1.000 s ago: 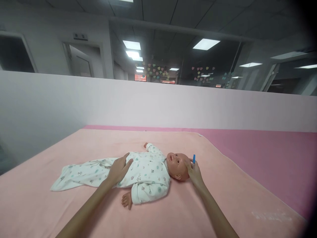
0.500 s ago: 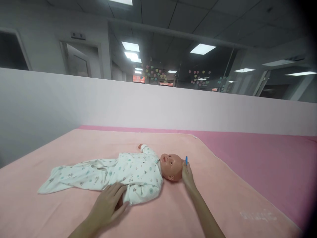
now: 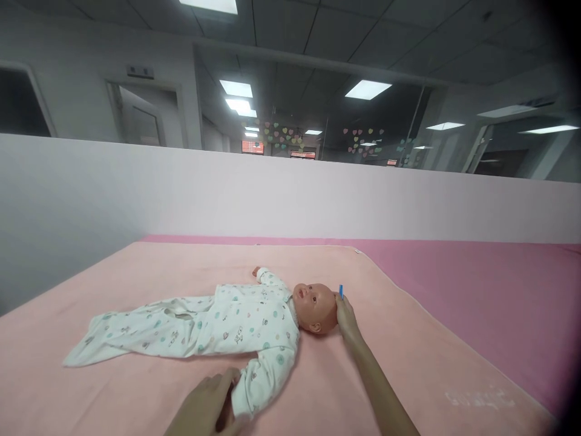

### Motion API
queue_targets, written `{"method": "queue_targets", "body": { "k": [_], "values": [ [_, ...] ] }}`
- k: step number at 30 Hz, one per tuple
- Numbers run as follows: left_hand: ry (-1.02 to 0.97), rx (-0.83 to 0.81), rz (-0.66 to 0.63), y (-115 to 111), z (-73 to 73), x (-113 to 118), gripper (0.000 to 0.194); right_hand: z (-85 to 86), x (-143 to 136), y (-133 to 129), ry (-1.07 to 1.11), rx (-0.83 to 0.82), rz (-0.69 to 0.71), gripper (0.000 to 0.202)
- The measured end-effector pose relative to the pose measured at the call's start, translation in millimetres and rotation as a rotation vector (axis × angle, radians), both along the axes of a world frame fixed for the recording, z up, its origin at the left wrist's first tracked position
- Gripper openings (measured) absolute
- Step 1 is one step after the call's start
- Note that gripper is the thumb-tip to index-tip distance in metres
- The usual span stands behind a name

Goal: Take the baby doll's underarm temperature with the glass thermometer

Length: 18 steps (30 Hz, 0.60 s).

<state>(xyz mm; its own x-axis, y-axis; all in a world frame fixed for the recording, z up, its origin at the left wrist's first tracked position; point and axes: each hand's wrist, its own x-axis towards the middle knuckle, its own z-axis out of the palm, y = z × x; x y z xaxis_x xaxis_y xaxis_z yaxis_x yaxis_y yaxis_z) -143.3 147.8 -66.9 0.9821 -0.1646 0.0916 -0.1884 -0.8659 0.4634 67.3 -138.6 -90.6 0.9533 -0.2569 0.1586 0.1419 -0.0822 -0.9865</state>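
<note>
A baby doll (image 3: 254,315) in a white patterned outfit lies on its back on a peach blanket (image 3: 390,375), its head (image 3: 315,307) to the right. At the near sleeve's cuff, my left hand (image 3: 209,399) is closed around the end of the doll's arm; the doll's hand is mostly hidden. My right hand (image 3: 345,313) is beside the top of the doll's head, with a small blue object (image 3: 341,291) pinched upright in its fingers. The doll's far arm (image 3: 267,277) stretches away across the blanket.
Behind the bed surface runs a low white wall (image 3: 290,197). Pink fabric (image 3: 490,290) shows along the right and back. Beyond the wall are a glass partition with heart stickers, a doorway (image 3: 143,115) and ceiling lights.
My left hand has moved toward me, and the doll's near arm has swung out from its body with it. My right hand has stayed by the head.
</note>
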Motion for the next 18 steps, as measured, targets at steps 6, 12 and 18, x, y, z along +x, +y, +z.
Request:
{"method": "queue_targets", "body": {
  "k": [6,12,18],
  "values": [
    [-0.131,-0.030,0.027,25.1,75.6,43.4,0.034,51.8,17.6,-18.2,-0.091,-0.114,-0.107,0.046],
    [-0.172,-0.010,-0.139,-2.3,100.3,113.5,0.032,108.4,16.5,34.1,-0.231,-0.257,0.175,0.043],
    [-0.185,0.122,-0.118,-19.6,74.6,162.0,0.033,109.3,8.7,76.6,-0.154,-0.319,0.530,0.029]
  ]
}}
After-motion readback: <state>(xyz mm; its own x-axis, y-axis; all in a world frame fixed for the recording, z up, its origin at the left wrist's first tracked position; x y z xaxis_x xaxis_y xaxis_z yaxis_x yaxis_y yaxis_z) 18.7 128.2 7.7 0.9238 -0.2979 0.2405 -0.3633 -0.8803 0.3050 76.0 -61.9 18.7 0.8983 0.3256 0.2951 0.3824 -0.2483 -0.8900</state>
